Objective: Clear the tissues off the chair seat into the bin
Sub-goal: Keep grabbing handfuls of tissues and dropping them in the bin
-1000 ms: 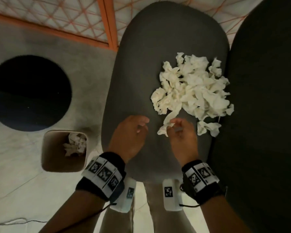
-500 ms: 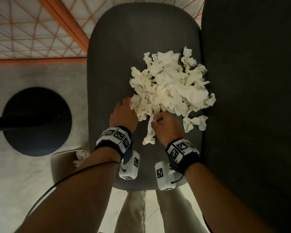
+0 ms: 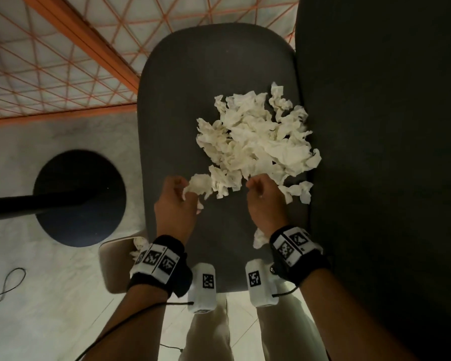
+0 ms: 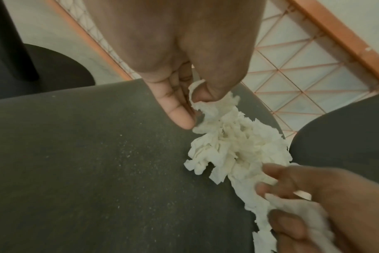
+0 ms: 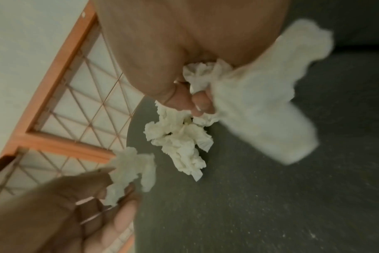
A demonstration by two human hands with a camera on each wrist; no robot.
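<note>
Both hands grip crumpled tissue at the near edge of the tissues (image 3: pixel 258 142) heaped on the chair seat (image 3: pixel 182 100): left hand (image 3: pixel 176 201) pinches one wad, right hand (image 3: pixel 266 204) clutches another. Wristbands (image 3: pixel 155 260) carry black-and-white square codes, no readable words. Bin (image 3: pixel 115 267) stands on the floor, left.

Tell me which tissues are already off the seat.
The tissues in the tan bin on the floor by the left wrist; the pile lies on the seat.
</note>
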